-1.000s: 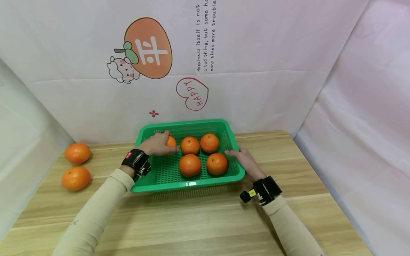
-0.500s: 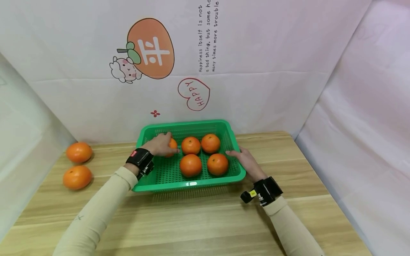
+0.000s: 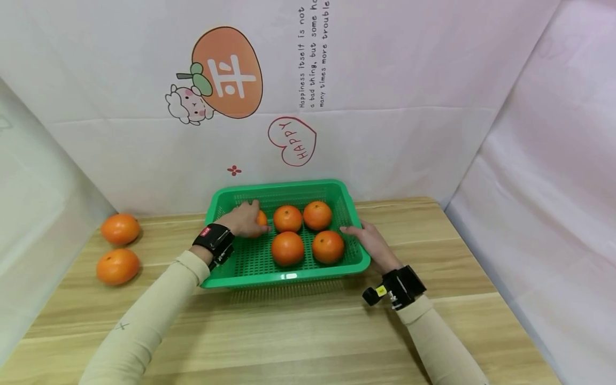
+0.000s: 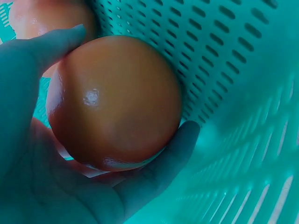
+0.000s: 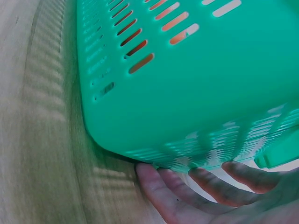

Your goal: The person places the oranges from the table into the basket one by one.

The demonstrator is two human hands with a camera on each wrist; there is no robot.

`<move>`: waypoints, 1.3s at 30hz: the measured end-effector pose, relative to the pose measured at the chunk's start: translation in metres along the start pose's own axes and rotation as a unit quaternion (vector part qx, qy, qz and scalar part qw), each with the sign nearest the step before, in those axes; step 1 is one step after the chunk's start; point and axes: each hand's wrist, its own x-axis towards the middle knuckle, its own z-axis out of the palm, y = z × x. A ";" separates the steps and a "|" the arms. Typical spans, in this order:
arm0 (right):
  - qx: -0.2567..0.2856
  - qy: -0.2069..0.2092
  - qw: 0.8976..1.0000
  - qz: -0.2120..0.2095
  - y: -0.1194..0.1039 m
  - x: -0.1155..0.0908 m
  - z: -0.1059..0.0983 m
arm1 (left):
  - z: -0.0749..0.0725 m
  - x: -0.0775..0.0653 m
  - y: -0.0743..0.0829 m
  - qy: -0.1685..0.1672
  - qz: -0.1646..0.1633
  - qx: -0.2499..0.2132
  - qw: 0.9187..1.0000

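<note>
In the head view my left hand (image 3: 242, 220) reaches into a green plastic basket (image 3: 284, 277) and grips an orange (image 3: 262, 221) near the back left corner. The left wrist view shows that orange (image 4: 117, 102) close up, thumb on one side and fingers curled under the other. On the right, my right hand (image 3: 374, 245) holds the basket's short side, its thumb over the rim. From the right wrist, its fingers (image 5: 163, 191) press against the basket's outer wall (image 5: 210, 84). Beside the held fruit, several more oranges (image 3: 287, 248) sit in two rows inside the basket.
Two oranges (image 3: 118, 266) lie on the wooden table (image 3: 289, 337) left of the basket. A white printed cloth (image 3: 375, 149) hangs just behind the basket, and more white cloth walls the left and right sides.
My left hand has shifted slightly right and towards me with the orange, nearer the other oranges. The right hand stays on the basket's side. The head view has shifted a little.
</note>
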 end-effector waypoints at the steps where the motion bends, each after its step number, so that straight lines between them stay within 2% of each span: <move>1: 0.000 0.001 1.000 0.000 0.000 0.000 0.000 | 0.000 0.000 0.000 0.000 -0.001 0.000 1.000; 14: -0.005 0.001 1.000 -0.003 -0.003 -0.001 0.000 | 0.000 -0.001 -0.004 -0.009 -0.014 -0.009 1.000; 20: -0.001 0.002 1.000 -0.001 -0.002 -0.001 0.000 | 0.000 -0.002 -0.005 -0.004 -0.003 -0.017 1.000; 27: -0.009 0.003 1.000 -0.001 0.000 -0.001 0.002 | -0.008 -0.011 -0.011 0.032 0.023 -0.048 0.998; 35: -0.008 0.002 1.000 -0.002 0.001 0.001 0.001 | -0.029 -0.029 -0.010 0.066 0.037 -0.072 0.995; 39: -0.009 0.007 1.000 0.001 -0.001 -0.001 0.001 | -0.038 -0.033 -0.008 0.090 0.056 -0.066 0.992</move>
